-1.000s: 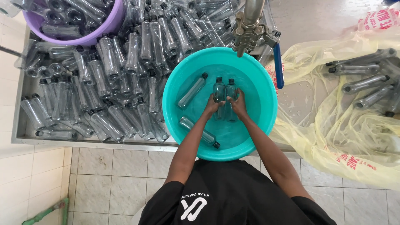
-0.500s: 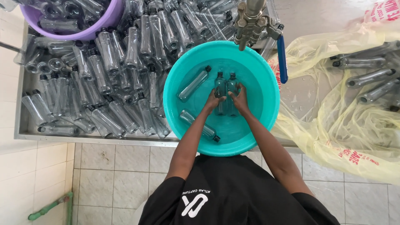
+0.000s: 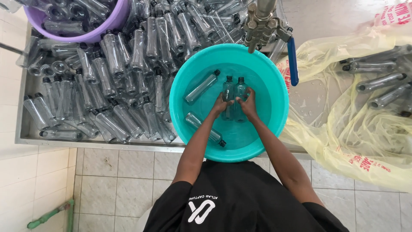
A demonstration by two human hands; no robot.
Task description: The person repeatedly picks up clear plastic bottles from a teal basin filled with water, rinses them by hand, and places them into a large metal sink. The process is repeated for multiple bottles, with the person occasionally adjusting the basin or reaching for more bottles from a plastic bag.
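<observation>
A teal basin (image 3: 274, 73) holds water and several clear plastic bottles. My left hand (image 3: 220, 105) grips one upright-lying bottle (image 3: 228, 88) in the middle of the basin. Right beside it, my right hand (image 3: 247, 104) grips a second bottle (image 3: 240, 87). Both bottles point away from me, their dark necks side by side. A third bottle (image 3: 201, 87) lies loose at the basin's left. Another bottle (image 3: 194, 120) lies near the front rim, partly under my left forearm.
A metal sink (image 3: 25, 129) left of the basin is heaped with several clear bottles. A purple tub (image 3: 113, 21) of bottles stands at the back left. A metal tap (image 3: 262, 19) with a blue lever (image 3: 292, 60) hangs above the basin. Yellow plastic bags (image 3: 365, 124) with bottles lie right.
My hands stay in the basin on the same two bottles, shifting only slightly. The view has drifted a little.
</observation>
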